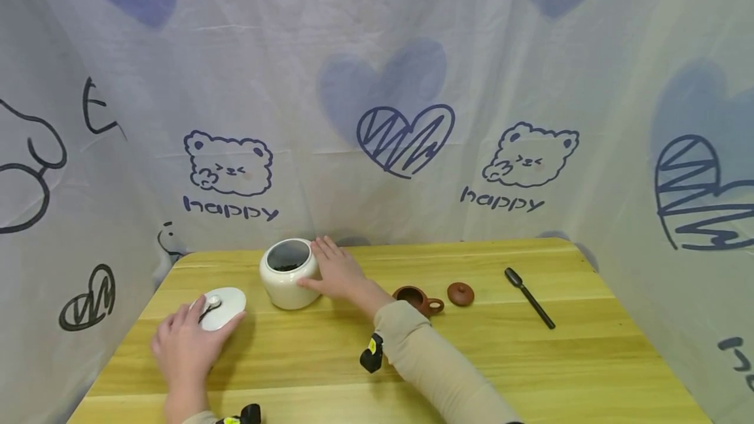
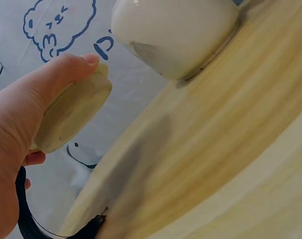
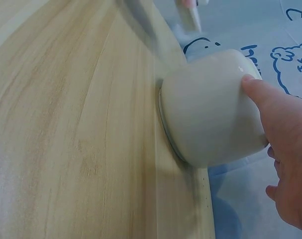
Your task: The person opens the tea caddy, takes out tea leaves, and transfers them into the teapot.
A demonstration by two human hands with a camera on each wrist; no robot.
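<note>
A round white lid (image 1: 232,309) with a small knob and a thin dark cord is held in my left hand (image 1: 185,345), its thumb and fingers at opposite edges. In the left wrist view the lid (image 2: 73,117) is tilted above the table, and a black tassel hangs below the hand. To the right of it stands an uncovered white jar (image 1: 288,290), upright, with dark loose contents inside. My right hand (image 1: 338,273) holds the jar by its right side, thumb in front and fingers at the back of the rim. In the right wrist view the thumb presses the jar wall (image 3: 210,109).
Right of the jar, a reddish-brown clay teapot (image 1: 436,306) without its lid is partly hidden by my right forearm. Its small brown lid (image 1: 461,294) lies beside it. Farther right lies a dark long-handled scoop (image 1: 530,298). A printed cloth (image 1: 306,97) hangs behind the wooden table (image 1: 318,371).
</note>
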